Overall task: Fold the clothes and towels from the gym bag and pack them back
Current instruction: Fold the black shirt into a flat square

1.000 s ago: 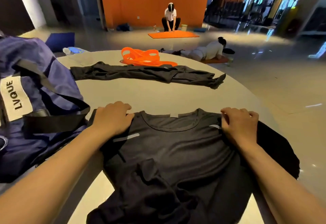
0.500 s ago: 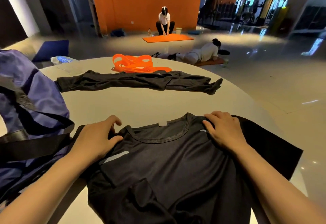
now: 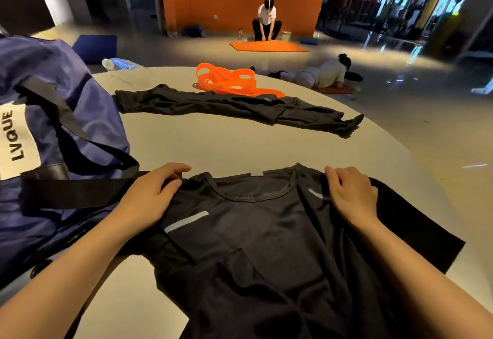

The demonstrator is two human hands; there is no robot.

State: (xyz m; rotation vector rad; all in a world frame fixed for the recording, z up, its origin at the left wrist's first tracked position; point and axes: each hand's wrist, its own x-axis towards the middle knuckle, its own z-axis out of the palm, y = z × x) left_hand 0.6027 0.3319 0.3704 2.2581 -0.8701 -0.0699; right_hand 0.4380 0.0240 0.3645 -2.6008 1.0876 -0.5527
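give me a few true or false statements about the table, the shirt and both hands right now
1. Both hands rest on the black shirt, the left hand and the right hand each at a shoulder. True.
2. The shirt is already folded into a small square. False: it lies spread open on the table, neckline facing away.
3. The blue bag sits to the right of the shirt. False: it is on the left.
4. The orange straps lie beyond the dark garment at the far side. True.
5. A water bottle stands upright. False: it lies on its side.
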